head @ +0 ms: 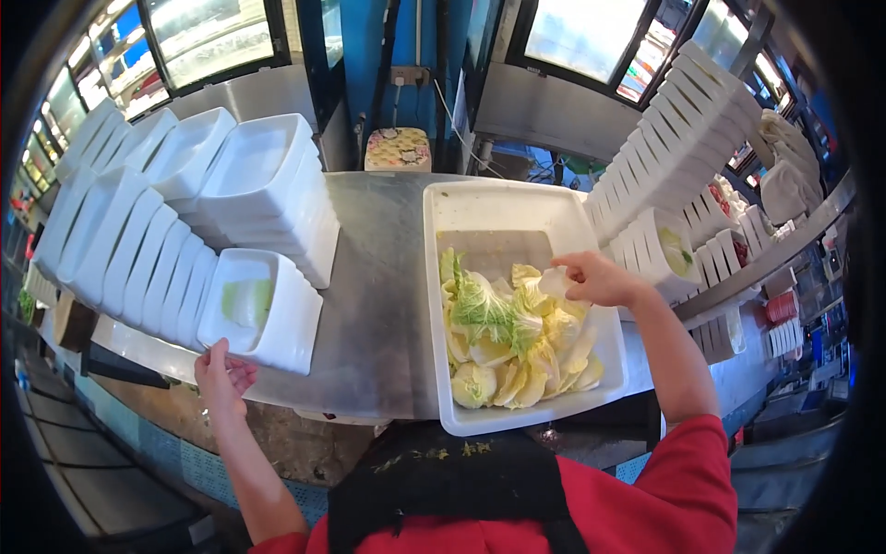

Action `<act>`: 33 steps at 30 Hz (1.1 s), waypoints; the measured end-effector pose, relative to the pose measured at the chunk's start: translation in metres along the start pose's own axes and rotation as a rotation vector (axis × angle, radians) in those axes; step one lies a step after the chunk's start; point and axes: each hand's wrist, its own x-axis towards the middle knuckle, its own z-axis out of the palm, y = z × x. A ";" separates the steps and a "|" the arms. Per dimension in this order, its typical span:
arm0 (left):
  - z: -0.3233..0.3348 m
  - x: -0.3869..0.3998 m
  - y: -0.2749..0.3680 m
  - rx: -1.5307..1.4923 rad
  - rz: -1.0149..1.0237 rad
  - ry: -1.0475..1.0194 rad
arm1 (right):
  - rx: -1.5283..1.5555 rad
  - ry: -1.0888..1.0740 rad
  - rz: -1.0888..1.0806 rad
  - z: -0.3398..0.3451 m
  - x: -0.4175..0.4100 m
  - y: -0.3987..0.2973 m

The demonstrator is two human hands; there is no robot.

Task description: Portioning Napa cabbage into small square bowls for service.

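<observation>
My left hand grips the near left corner of a white rectangular dish, thumb at the rim and fingers below it. That dish tops a stack and holds a pale green cabbage leaf piece. Over the right side of a large white plastic tub, my right hand pinches a pale cabbage leaf between thumb and fingers. Loose napa cabbage leaves fill the near part of the tub, with a rounded cabbage heart at its near left corner.
Tall stacks of white dishes stand at the left. Another leaning stack rises behind the tub, above a dish with cabbage. A metal rail crosses at right. The steel table lies between; a patterned stool stands beyond.
</observation>
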 end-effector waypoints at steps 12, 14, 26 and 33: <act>-0.105 -0.071 -0.021 -0.428 0.074 0.001 | 0.206 0.265 -0.841 0.126 0.069 -0.238; -0.141 -0.079 -0.047 -0.489 0.094 -0.004 | -0.036 0.384 -1.036 0.163 0.092 -0.274; -0.184 -0.084 -0.081 -0.629 0.066 0.020 | -0.546 0.179 -0.910 0.273 0.072 -0.331; -0.167 -0.054 -0.072 -0.559 0.143 -0.360 | -0.238 0.275 -0.942 0.245 0.059 -0.274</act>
